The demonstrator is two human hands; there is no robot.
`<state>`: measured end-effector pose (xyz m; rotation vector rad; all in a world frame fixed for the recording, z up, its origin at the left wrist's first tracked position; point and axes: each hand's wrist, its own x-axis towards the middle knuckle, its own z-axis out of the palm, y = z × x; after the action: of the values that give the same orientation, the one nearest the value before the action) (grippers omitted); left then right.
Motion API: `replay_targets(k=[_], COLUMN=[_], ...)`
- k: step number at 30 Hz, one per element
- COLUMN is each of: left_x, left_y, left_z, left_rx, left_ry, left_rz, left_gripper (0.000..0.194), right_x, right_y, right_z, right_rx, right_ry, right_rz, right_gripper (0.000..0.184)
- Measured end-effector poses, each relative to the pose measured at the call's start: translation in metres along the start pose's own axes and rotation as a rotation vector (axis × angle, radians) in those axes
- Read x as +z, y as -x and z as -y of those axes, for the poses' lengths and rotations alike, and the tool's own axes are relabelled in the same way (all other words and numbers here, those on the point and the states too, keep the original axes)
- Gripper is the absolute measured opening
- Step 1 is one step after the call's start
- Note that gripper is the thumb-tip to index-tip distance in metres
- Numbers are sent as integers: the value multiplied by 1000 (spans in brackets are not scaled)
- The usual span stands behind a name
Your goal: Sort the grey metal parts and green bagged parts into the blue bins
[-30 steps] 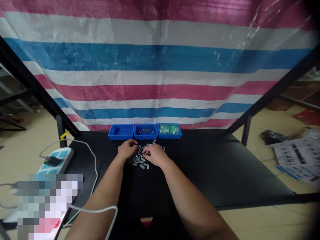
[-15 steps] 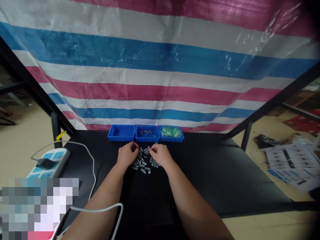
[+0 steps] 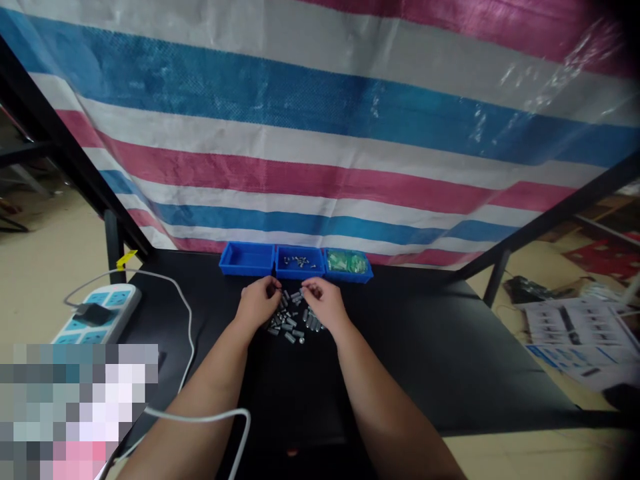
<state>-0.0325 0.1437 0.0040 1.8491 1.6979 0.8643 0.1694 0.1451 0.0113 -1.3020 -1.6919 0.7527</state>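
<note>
A heap of small grey metal pieces (image 3: 293, 322) lies on the black table (image 3: 425, 347), just in front of three blue trays. My left hand (image 3: 257, 301) rests at the heap's left side, fingers curled in a pinch on something too small to name. My right hand (image 3: 325, 303) sits at the heap's right side, fingers pinched together on one small metal piece near the heap's top. The left tray (image 3: 247, 259) looks empty, the middle tray (image 3: 300, 262) holds a few metal pieces, and the right tray (image 3: 349, 264) holds green parts.
A white power strip (image 3: 95, 313) with a plug lies at the table's left edge, and its white cable (image 3: 190, 373) loops along the left side. A striped tarp (image 3: 320, 133) hangs behind the trays. Printed sheets (image 3: 575, 333) lie on the floor at right.
My right hand has lifted off the heap and drawn back to its right side, pinching a piece. My left hand stays at the left. The view has tilted slightly.
</note>
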Motion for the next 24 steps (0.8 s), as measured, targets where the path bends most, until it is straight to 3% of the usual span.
replay_targets(k=[3, 8, 12, 17, 21, 24], left_x=[-1, 0, 0, 1, 0, 0], left_y=[1, 3, 3, 3, 3, 2], left_z=[-3, -7, -7, -7, -6, -6], left_rx=[10, 12, 6, 3, 5, 4], left_ry=[-7, -11, -12, -10, 3, 8], left_rz=[16, 22, 22, 14, 17, 8], left_gripper=[15, 14, 15, 15, 14, 14], right_x=[-6, 1, 3, -6, -10, -6], right_y=[7, 6, 6, 11, 7, 0], right_z=[0, 4, 9, 12, 7, 1], right_rx=[-109, -42, -12, -7, -29, -32], right_ry=[385, 562, 492, 343, 233, 55], right_rz=[135, 140, 181, 116, 196, 91], right_gripper=[3, 11, 7, 9, 8, 13])
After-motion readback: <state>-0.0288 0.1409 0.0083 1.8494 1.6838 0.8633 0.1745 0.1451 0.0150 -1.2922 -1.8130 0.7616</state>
